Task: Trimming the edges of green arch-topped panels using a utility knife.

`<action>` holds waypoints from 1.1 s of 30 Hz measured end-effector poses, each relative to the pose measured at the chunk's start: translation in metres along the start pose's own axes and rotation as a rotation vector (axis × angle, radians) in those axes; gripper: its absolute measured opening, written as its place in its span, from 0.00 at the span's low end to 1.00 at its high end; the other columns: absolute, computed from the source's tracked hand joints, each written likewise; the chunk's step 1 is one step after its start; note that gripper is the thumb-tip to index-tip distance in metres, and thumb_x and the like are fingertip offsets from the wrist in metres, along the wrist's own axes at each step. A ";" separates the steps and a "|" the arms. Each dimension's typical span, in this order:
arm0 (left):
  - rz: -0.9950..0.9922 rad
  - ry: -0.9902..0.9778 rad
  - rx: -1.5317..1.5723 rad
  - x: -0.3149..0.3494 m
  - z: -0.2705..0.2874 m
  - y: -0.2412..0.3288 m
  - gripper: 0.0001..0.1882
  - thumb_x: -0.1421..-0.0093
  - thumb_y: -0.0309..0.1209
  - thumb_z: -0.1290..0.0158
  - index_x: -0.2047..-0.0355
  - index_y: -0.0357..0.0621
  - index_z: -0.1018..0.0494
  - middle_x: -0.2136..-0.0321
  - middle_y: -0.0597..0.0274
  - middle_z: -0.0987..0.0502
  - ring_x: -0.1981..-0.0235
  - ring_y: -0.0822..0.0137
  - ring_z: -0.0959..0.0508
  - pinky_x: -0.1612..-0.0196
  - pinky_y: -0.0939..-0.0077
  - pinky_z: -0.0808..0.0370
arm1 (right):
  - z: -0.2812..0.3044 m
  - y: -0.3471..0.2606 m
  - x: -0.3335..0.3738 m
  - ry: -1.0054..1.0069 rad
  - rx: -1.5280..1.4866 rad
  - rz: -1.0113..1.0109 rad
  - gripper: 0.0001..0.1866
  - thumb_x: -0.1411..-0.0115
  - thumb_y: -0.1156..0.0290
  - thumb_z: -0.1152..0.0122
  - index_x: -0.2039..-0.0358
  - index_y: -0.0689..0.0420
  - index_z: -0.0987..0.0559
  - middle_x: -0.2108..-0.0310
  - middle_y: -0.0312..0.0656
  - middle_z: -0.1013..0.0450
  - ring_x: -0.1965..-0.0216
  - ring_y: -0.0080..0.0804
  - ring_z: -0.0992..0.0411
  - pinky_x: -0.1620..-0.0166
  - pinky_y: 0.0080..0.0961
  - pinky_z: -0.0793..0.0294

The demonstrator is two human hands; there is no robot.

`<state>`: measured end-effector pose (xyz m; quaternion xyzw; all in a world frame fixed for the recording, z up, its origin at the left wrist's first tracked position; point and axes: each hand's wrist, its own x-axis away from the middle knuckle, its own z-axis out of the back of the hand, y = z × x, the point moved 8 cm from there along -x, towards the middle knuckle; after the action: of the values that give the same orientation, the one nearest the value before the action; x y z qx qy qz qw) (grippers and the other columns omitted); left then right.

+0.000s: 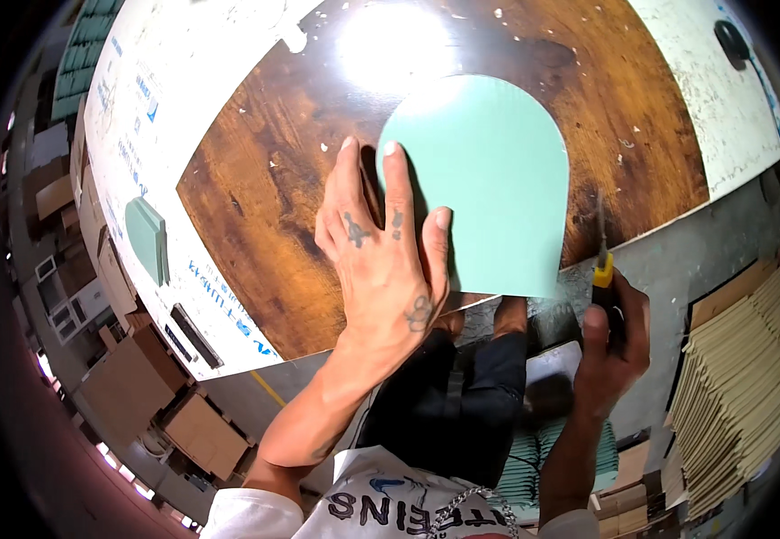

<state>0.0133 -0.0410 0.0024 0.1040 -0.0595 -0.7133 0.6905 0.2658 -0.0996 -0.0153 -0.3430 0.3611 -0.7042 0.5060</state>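
Green card sheet [489, 180], rounded at the top, lay flat on the brown wooden table [255, 207], its straight bottom edge hanging just past the table's near edge. Left hand [381, 260] was spread open, fingers pressing down on the sheet's left side. Right hand [613, 346] was below the sheet's bottom right corner, fist closed round a yellow-handled knife [602, 260], blade pointing up beside the sheet's right edge

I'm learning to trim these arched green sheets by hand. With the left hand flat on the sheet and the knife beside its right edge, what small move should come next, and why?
Probably bring the knife in the right hand up to the green sheet's straight right edge. Its blade sits just off that edge, near the lower corner, and the left hand already presses the sheet flat on the brown tabletop.
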 end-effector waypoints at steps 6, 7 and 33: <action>-0.069 0.022 -0.002 -0.028 -0.007 0.015 0.31 0.29 0.40 0.54 0.33 0.32 0.39 0.31 0.33 0.47 0.30 0.36 0.45 0.32 0.32 0.51 | -0.005 -0.022 0.009 -0.093 0.226 0.270 0.28 0.51 0.70 0.21 0.48 0.54 0.18 0.59 0.41 0.29 0.62 0.38 0.27 0.62 0.31 0.24; -0.063 0.016 -0.006 -0.034 -0.009 0.018 0.30 0.29 0.40 0.55 0.33 0.32 0.39 0.31 0.32 0.46 0.30 0.36 0.45 0.32 0.32 0.51 | -0.006 -0.026 0.011 -0.114 0.238 0.307 0.29 0.52 0.69 0.21 0.48 0.54 0.18 0.60 0.40 0.29 0.62 0.36 0.29 0.63 0.30 0.24; -0.105 0.161 0.007 -0.040 -0.018 0.019 0.27 0.28 0.41 0.56 0.37 0.34 0.35 0.44 0.28 0.35 0.43 0.37 0.34 0.40 0.36 0.42 | 0.015 -0.021 0.023 -0.255 0.371 0.402 0.29 0.53 0.66 0.21 0.48 0.54 0.18 0.60 0.40 0.31 0.60 0.37 0.31 0.65 0.31 0.26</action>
<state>0.0373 -0.0004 -0.0075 0.1665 -0.0008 -0.7377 0.6543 0.2629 -0.1190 0.0128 -0.2520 0.2202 -0.5952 0.7306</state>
